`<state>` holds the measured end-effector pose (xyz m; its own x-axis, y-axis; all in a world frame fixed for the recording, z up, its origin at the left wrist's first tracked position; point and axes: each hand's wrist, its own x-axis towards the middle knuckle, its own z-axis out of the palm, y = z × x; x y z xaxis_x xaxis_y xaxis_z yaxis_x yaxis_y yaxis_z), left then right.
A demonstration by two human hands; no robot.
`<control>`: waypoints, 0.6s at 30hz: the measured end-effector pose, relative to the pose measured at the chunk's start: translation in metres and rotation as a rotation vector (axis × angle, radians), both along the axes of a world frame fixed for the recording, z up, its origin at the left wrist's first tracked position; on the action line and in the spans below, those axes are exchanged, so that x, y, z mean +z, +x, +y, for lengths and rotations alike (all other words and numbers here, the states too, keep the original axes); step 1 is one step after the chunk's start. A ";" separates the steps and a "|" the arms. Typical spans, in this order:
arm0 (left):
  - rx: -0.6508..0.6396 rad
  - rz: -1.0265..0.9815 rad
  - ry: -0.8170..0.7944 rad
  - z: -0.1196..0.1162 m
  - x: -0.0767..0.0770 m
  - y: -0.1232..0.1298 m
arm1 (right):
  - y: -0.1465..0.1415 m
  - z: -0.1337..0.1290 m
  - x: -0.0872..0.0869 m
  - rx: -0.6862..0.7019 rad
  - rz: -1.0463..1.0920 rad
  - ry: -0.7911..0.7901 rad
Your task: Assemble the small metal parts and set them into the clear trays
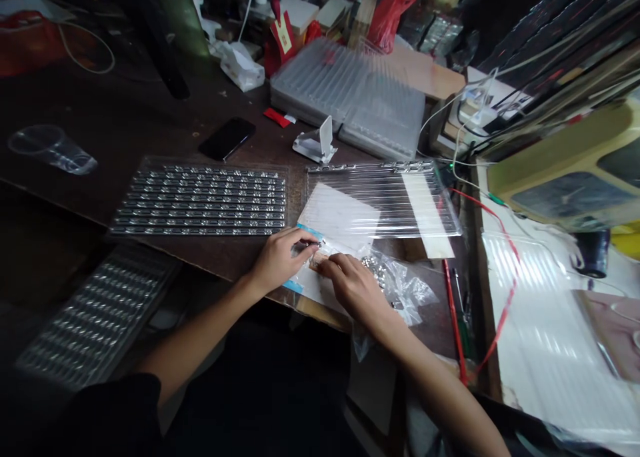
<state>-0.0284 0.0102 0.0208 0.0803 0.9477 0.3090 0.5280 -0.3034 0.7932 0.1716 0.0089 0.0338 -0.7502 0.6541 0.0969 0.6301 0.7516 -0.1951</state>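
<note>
Tiny metal bit (pixel 307 245) is gripped by the left hand (pixel 279 260), just below the clear plastic tray (pixel 383 200); a small brown piece (pixel 315 265) is held by the closed right hand (pixel 350 287), also below that tray; a plastic bag of silver bits (pixel 395 287) is laid beside it; a tray of silver bits (pixel 200 200) is set left of the clear tray on the desk (pixel 150 110).

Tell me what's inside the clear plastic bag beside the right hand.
The clear plastic bag holds a heap of small silver metal parts. The right hand covers the bag's left end, and crumpled plastic blurs the rest, so the full contents cannot be seen.
</note>
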 end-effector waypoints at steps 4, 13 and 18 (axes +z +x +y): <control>-0.004 0.005 0.010 0.000 0.000 0.000 | 0.002 0.002 -0.001 0.001 0.058 -0.042; -0.011 0.005 0.020 0.000 -0.001 -0.001 | 0.005 0.016 0.009 -0.181 0.028 -0.112; -0.068 0.015 0.044 0.000 -0.005 -0.002 | -0.001 0.016 0.009 -0.160 -0.065 -0.084</control>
<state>-0.0304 0.0104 0.0154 0.1494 0.9254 0.3483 0.5167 -0.3734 0.7704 0.1704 0.0251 0.0428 -0.6389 0.7693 -0.0086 0.7536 0.6235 -0.2079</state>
